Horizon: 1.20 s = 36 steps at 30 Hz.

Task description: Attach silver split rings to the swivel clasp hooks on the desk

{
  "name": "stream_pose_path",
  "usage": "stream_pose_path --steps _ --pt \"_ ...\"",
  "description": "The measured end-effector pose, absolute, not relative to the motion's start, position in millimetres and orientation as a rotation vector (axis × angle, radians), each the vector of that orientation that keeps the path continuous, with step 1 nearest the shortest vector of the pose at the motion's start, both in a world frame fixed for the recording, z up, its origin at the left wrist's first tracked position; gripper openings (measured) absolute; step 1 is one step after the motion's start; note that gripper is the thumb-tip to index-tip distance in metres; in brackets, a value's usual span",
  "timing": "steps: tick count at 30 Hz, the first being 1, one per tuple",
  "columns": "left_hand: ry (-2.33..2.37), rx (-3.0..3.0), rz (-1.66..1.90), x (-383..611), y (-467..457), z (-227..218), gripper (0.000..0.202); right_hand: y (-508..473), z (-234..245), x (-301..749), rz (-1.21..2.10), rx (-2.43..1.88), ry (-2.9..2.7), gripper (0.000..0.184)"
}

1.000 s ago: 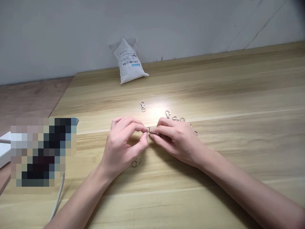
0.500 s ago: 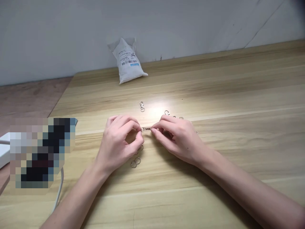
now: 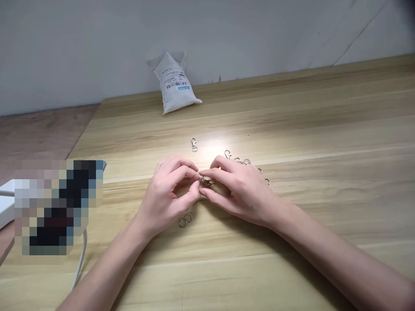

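My left hand [image 3: 171, 185] pinches a small metal key ring between thumb and index finger; the fingertips mostly cover it. Joined to that ring, a silver swivel snap hook [image 3: 208, 182] points to the right, under the curled fingers of my right hand [image 3: 240, 183]. The right thumb and index fingertips close in around the joint of ring and hook, almost meeting the left fingertips. Two loose key rings [image 3: 185, 220] lie on the table below my left hand. Ahead of the hands lies another snap hook with a ring [image 3: 193, 144].
Beyond my right hand are another snap hook [image 3: 228, 154] and several rings [image 3: 247, 162], partly hidden. A white plastic package [image 3: 177, 88] leans at the wall. On the left are a blurred-out dark device [image 3: 61, 207] and a white cable [image 3: 81, 259] on the wooden table [image 3: 308, 142].
My hands have come closer together. The right fingers have slid from the hook's far end toward the ring, and the hook now shows beneath them. My left hand has shifted slightly right.
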<state>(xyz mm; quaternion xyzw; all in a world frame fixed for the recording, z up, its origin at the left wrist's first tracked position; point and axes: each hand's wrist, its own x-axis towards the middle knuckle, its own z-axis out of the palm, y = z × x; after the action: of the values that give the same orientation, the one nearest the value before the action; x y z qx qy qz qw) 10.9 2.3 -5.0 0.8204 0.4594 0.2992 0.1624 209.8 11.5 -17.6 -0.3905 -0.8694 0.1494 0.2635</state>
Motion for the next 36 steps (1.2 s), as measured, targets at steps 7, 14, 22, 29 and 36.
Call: stream_pose_path --steps 7,14,22,29,36 --pt "1.326 2.392 0.981 14 1 -3 0.007 9 -18 204 0.201 -1.023 -2.386 0.03" --pt "1.26 2.754 1.033 12 3 -3 0.006 2 -14 201 0.729 -1.012 -2.185 0.028" --pt "1.258 2.908 1.045 12 3 0 0.01 1 -9 198 0.922 -1.045 -2.006 0.032" --pt "1.29 2.665 1.04 14 1 -4 0.006 5 -16 201 0.749 -1.025 -2.07 0.019" --pt "1.332 2.612 0.973 14 1 -3 0.008 5 -16 206 0.74 -0.899 -2.184 0.009"
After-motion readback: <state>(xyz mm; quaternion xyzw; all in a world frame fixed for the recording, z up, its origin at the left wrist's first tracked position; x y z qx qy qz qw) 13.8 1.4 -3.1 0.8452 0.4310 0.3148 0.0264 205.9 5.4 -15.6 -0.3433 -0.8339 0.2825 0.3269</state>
